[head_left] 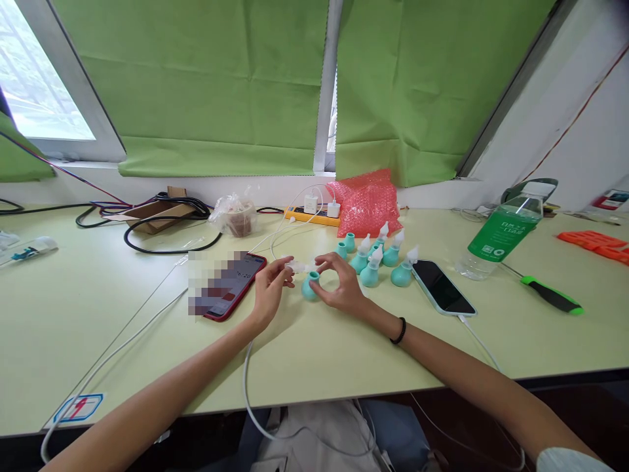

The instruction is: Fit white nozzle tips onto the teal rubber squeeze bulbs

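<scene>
My left hand (269, 288) pinches a small clear nozzle tip (298, 266) between thumb and fingers, just above the table. My right hand (341, 284) is curled around a teal rubber bulb (310, 286) that rests on the pale green table (122, 308), with its fingertips touching the other end of the clear tip. Behind my right hand stands a cluster of several teal bulbs (377, 261), some fitted with white tips and two without.
A red phone (230, 286) lies left of my hands on a white cable. A dark-screened phone (443, 287) lies to the right. Further right are a green-labelled bottle (502, 231) and a green-handled screwdriver (551, 295). Pink bubble wrap (368, 202), a power strip and cables sit at the back.
</scene>
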`<state>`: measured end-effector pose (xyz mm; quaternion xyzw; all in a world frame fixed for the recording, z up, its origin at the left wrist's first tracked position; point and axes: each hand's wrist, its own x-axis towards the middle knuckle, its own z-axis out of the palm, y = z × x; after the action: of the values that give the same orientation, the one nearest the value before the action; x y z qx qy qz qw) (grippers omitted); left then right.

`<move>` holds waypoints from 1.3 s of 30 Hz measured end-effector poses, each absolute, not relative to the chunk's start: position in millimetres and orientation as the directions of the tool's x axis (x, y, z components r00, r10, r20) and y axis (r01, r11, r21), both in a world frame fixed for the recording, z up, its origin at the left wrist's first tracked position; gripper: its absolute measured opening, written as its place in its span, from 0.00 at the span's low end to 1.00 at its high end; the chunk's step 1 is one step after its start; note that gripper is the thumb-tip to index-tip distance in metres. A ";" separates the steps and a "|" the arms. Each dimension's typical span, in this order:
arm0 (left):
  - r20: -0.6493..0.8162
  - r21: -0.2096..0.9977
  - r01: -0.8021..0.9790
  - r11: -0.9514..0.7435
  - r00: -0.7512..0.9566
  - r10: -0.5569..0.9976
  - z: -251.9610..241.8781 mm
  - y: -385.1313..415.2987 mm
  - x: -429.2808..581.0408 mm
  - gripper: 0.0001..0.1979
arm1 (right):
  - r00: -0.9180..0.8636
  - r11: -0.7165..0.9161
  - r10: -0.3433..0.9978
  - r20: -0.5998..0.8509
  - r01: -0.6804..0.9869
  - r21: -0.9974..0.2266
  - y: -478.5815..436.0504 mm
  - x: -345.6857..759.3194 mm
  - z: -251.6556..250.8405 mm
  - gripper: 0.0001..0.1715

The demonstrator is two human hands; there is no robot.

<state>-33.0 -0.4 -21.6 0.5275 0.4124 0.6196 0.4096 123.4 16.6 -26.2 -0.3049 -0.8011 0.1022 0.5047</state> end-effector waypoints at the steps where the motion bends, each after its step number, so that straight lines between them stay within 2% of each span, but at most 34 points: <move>1: 0.317 0.941 -0.090 -0.327 -0.106 0.942 -20.4 -1.2 -32.9 0.14 | -0.325 0.772 0.631 0.705 0.351 -0.530 15.5 122.2 -28.3 0.23; 3: 0.329 0.932 -0.119 -0.342 -0.114 0.937 -18.2 -3.0 -32.5 0.13 | -0.381 0.722 0.690 0.616 0.311 -0.617 14.4 120.8 -32.3 0.27; 5: 0.340 0.925 -0.129 -0.357 -0.132 0.931 -16.9 -4.1 -32.1 0.11 | -0.437 0.703 0.706 0.557 0.337 -0.626 13.6 120.0 -34.6 0.26; 7: 0.352 0.923 -0.114 -0.368 -0.142 0.925 -16.8 -4.1 -32.0 0.09 | -0.477 0.719 0.693 0.541 0.402 -0.567 12.3 119.1 -34.5 0.24; 10: 0.377 0.917 -0.082 -0.389 -0.136 0.916 -17.9 -3.1 -32.2 0.08 | -0.456 0.749 0.659 0.598 0.467 -0.470 10.6 117.4 -31.7 0.21; 15: 0.421 0.899 -0.092 -0.427 -0.084 0.903 -18.2 -2.7 -32.1 0.08 | -0.288 0.729 0.624 0.726 0.550 -0.408 15.6 120.3 -29.5 0.12; 19: 0.428 0.900 -0.111 -0.422 0.033 0.903 -17.2 -4.2 -30.3 0.08 | -0.317 0.709 0.633 0.707 0.603 -0.365 21.1 124.4 -32.3 0.06; 23: 0.394 0.919 -0.067 -0.389 0.090 0.915 -16.3 -6.4 -28.8 0.09 | -0.407 0.703 0.636 0.655 0.656 -0.275 21.9 125.4 -34.7 0.05; 28: 0.357 0.934 -0.030 -0.356 0.105 0.928 -14.3 -5.7 -29.4 0.10 | -0.422 0.668 0.630 0.652 0.723 -0.178 23.1 128.2 -34.6 0.07; 34: 0.319 0.945 0.014 -0.326 0.164 0.934 -14.9 -2.2 -30.8 0.11 | -0.480 0.624 0.591 0.649 0.781 0.010 21.9 131.8 -29.5 0.06; 36: 0.329 0.941 0.032 -0.338 0.160 0.931 -16.5 -2.4 -30.7 0.11 | -0.492 0.624 0.600 0.632 0.781 0.016 21.2 131.6 -29.0 0.06; 39: 0.315 0.945 0.031 -0.325 0.176 0.933 -17.9 -4.0 -30.3 0.11 | -0.497 0.650 0.645 0.580 0.756 -0.074 20.3 130.7 -29.1 0.05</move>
<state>-30.3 -4.0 -17.9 0.6298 0.3827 0.5155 0.4373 130.7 20.3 -29.1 -0.4074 -0.8600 -0.0954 0.2921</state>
